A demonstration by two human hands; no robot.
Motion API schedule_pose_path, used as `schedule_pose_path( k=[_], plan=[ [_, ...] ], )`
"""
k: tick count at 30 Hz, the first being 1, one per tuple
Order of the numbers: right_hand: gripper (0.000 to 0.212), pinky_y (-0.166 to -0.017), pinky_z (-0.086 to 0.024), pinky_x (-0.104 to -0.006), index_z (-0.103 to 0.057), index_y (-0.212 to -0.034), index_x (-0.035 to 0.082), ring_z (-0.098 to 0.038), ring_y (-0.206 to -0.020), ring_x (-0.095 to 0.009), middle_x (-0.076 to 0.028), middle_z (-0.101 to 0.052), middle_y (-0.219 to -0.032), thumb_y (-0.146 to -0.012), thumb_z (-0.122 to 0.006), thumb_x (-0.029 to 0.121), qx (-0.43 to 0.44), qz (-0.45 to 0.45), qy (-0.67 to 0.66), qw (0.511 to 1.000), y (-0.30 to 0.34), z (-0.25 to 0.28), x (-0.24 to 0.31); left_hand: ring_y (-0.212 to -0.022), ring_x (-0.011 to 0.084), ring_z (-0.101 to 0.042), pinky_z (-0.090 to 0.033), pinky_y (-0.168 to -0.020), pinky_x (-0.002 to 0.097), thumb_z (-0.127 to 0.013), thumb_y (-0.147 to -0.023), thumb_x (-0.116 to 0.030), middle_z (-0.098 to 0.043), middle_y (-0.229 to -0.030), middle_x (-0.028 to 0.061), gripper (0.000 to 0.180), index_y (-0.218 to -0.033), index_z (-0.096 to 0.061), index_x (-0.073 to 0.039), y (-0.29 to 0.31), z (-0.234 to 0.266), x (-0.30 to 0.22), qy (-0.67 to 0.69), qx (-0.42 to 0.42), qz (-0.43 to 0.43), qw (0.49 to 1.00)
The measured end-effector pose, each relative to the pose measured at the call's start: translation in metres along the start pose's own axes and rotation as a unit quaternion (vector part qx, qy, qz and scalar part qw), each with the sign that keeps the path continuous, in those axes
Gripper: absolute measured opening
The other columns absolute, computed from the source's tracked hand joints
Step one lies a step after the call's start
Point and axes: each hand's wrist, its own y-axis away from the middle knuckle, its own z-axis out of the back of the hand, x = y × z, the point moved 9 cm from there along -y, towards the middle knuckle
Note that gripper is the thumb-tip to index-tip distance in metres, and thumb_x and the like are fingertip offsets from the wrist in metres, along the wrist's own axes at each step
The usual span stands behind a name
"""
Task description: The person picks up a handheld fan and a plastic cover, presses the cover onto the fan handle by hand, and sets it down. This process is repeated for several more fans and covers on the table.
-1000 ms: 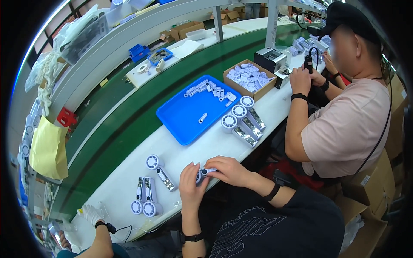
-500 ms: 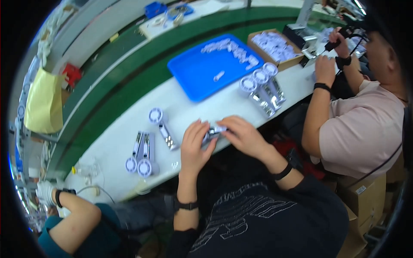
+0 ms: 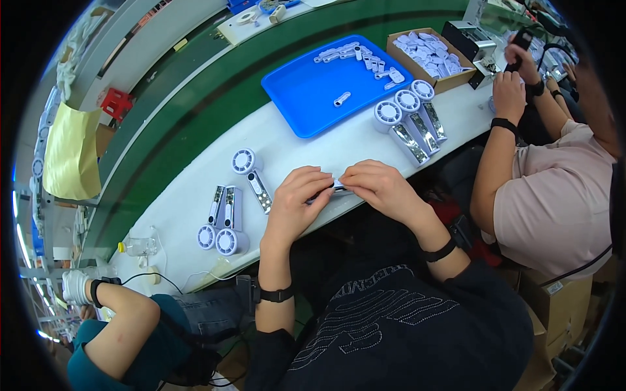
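Head camera: are the hands open?

No. The left hand point(image 3: 293, 201) and the right hand point(image 3: 386, 189) have their fingertips close together, pinched on one white and dark piece point(image 3: 338, 186).

Where is that piece?

On the near side of the blue tray point(image 3: 306, 98), by the near edge of the white table point(image 3: 297, 153). Fingers cover most of it, so I can't tell its whole shape.

What is close by?

Three little fans point(image 3: 407, 101) lie just beside the tray's right end, with shiny strips in their handles. They are in the way between the right hand and the cardboard box point(image 3: 456, 79). That box sits just past the tray's right end, full of white bits point(image 3: 430, 54). One fan point(image 3: 243, 160) lies left of the tray and nearer, and two fans point(image 3: 226, 241) lie side by side even farther left.

What is in the tray?

Small white parts point(image 3: 339, 52). Most bunch along its far and right sides. One loose part point(image 3: 342, 99) lies near the middle.
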Motion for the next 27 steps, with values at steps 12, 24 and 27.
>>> schedule_pose_path(
  k=[12, 24, 27],
  plan=[
    [0.02, -0.097, -0.063, -0.0407, -0.082, -0.114, -0.002, -0.077, -0.111, -0.033, -0.014, -0.082, -0.117, -0.094, -0.079, 0.002, -0.054, -0.016, 0.052, 0.997, 0.013, -0.006, 0.004, -0.112, 0.0304, -0.074, -0.06, -0.097, 0.0398, -0.088, -0.084, -0.002, -0.083, -0.109, 0.0094, 0.02, -0.104, -0.085, 0.0, -0.001, -0.003, 0.004, 0.021, 0.011, 0.004, 1.0],
    [0.019, -0.091, -0.061, -0.0399, -0.079, -0.111, -0.003, -0.076, -0.106, -0.033, -0.013, -0.08, -0.111, -0.092, -0.079, -0.003, -0.071, -0.031, -0.054, 0.996, 0.012, -0.003, -0.011, -0.12, 0.0335, -0.072, -0.061, -0.1, 0.0421, -0.09, -0.083, -0.002, -0.081, -0.118, 0.0093, 0.027, -0.109, -0.084, -0.003, 0.005, -0.01, -0.007, -0.038, 0.014, -0.054, 0.998],
    [0.017, -0.089, -0.06, -0.0397, -0.078, -0.109, -0.004, -0.075, -0.105, -0.032, -0.012, -0.079, -0.11, -0.092, -0.079, -0.002, -0.058, 0.015, -0.023, 0.998, 0.006, -0.005, -0.003, -0.126, 0.035, -0.07, -0.061, -0.102, 0.0438, -0.09, -0.082, -0.002, -0.08, -0.124, 0.0099, 0.035, -0.115, -0.082, -0.003, 0.01, -0.011, -0.004, -0.045, 0.017, -0.068, 0.997]
  ],
)
